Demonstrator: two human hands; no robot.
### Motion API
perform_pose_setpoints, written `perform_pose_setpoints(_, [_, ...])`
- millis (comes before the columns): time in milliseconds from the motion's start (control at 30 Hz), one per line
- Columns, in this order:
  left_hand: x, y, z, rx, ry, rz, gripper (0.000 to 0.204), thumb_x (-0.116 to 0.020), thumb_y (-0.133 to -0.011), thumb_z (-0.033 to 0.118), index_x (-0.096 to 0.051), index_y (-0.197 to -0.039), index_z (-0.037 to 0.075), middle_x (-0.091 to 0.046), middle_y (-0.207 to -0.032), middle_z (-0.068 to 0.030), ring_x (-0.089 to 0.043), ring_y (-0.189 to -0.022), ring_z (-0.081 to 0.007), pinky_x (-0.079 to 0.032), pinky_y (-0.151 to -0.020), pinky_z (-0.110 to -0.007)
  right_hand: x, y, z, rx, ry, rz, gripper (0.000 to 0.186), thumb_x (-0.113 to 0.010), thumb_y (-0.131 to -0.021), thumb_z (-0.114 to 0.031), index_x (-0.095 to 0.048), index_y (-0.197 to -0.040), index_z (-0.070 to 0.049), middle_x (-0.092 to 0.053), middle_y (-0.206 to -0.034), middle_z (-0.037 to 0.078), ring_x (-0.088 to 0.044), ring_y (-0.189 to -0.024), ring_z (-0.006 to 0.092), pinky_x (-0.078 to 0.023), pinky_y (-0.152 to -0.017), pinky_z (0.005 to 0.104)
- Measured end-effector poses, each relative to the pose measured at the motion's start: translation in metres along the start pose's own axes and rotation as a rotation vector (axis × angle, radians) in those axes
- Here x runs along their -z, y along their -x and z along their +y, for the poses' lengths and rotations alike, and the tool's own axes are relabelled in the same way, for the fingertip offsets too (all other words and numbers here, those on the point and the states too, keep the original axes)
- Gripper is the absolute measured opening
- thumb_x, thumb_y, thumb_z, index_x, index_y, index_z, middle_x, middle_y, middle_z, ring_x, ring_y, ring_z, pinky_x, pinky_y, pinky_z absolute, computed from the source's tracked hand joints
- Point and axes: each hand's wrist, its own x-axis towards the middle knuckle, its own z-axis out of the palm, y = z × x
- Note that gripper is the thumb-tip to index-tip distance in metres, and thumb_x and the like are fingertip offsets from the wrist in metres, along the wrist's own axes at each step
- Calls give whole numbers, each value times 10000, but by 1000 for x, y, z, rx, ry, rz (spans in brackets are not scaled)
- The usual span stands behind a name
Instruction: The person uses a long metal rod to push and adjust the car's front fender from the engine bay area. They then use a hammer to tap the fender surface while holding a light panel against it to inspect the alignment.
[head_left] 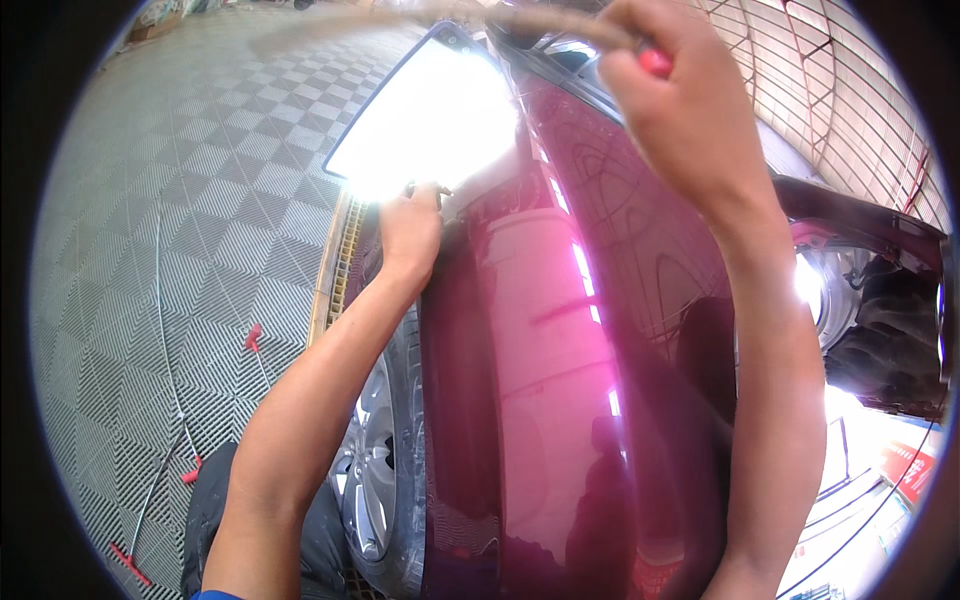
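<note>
My right hand is raised at the upper right, its fingers wrapped round a long, thin, brown stick-like tool. A red end shows by my thumb, and the far part of the tool is smeared by motion. My left hand is closed at the lower edge of a glaring light panel, by the side of a glossy maroon car body panel. A small dark tip shows at its fingers; what they hold is too small to name.
Below my left forearm is a car wheel with a silver rim. Red-handled metal rods lie on the grey checkered floor at left. An open car part with a headlight and a thin dark cable are at right.
</note>
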Motion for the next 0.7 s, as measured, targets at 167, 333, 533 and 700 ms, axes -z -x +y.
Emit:
perform_pose_setpoints(167, [-4,-3,0,-17,-48,-24,227,-593,-977,245,-598,-915,27,-525,-690,3,-459,-537,-63,-364,-477,-236,-16,10,11,-12,173,-123,177,-578,-828,-129,-650,-941,-13,-609,-1016,146,-612,-975,331,-506,-833,423])
perform_pose_setpoints(333, [-2,2,7,71,130,-30,220,-594,-978,243,-593,-911,34,-523,-696,8,-443,-532,-61,-349,-475,-225,-6,8,20,38,122,10,128,-560,-808,-72,-590,-909,1,-529,-907,133,-564,-847,293,-461,-762,360])
perform_pose_setpoints(533, [-5,3,7,-56,10,-53,270,-573,-939,253,-635,-857,4,-527,-675,-1,-442,-566,-71,-345,-503,-257,-8,10,14,-44,127,-93,177,-598,-827,-142,-675,-932,-22,-617,-997,149,-625,-964,353,-512,-851,451])
perform_pose_setpoints(700, [-3,6,17,23,136,-88,263,-553,-1021,281,-602,-986,25,-563,-733,-1,-465,-563,-53,-365,-491,-222,-1,5,19,27,227,10,157,-589,-829,-141,-655,-916,-29,-610,-989,151,-627,-938,351,-522,-810,439])
